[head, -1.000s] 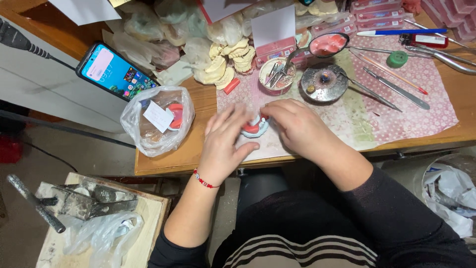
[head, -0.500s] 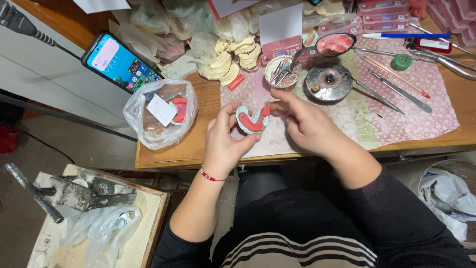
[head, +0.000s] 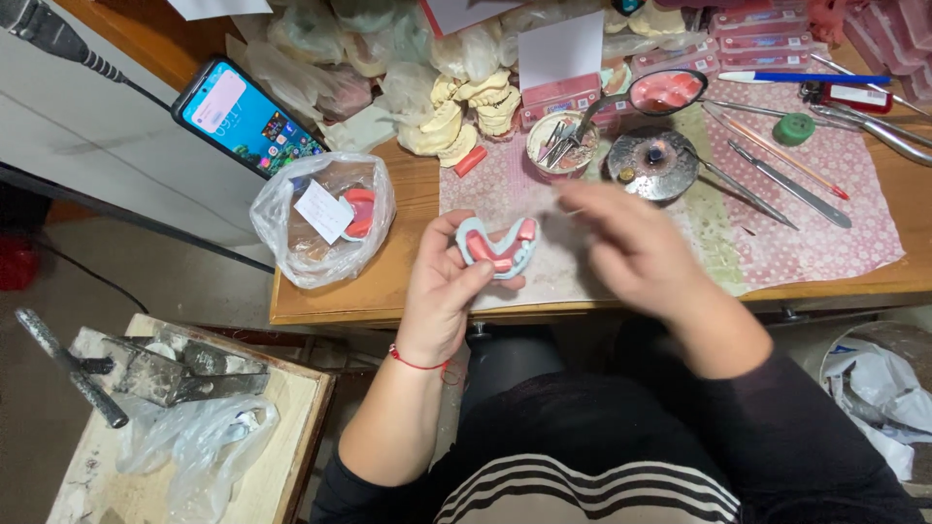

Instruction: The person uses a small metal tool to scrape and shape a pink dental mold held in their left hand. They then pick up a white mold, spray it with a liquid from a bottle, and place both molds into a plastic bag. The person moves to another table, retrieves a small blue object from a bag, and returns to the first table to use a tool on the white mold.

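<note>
The horseshoe-shaped dental model (head: 497,248), pale blue with pink wax along its arch, sits in my left hand (head: 442,291); my thumb lies under its near edge and my fingertips curl round its far side, holding it just above the front edge of the wooden bench (head: 340,291); my left wrist is bent upward, a red thread bracelet (head: 419,363) round it, the forearm rising from my lap. My right hand (head: 636,254) hovers just right of the model, not touching it, blurred, so I cannot tell how its fingers are set. Beyond the model a small cup of tools (head: 560,144) stands on the patterned cloth (head: 806,233), a round metal dish (head: 651,165) to its right; left of the model lies a clear plastic bag (head: 320,228), and past that a phone (head: 248,118).
</note>
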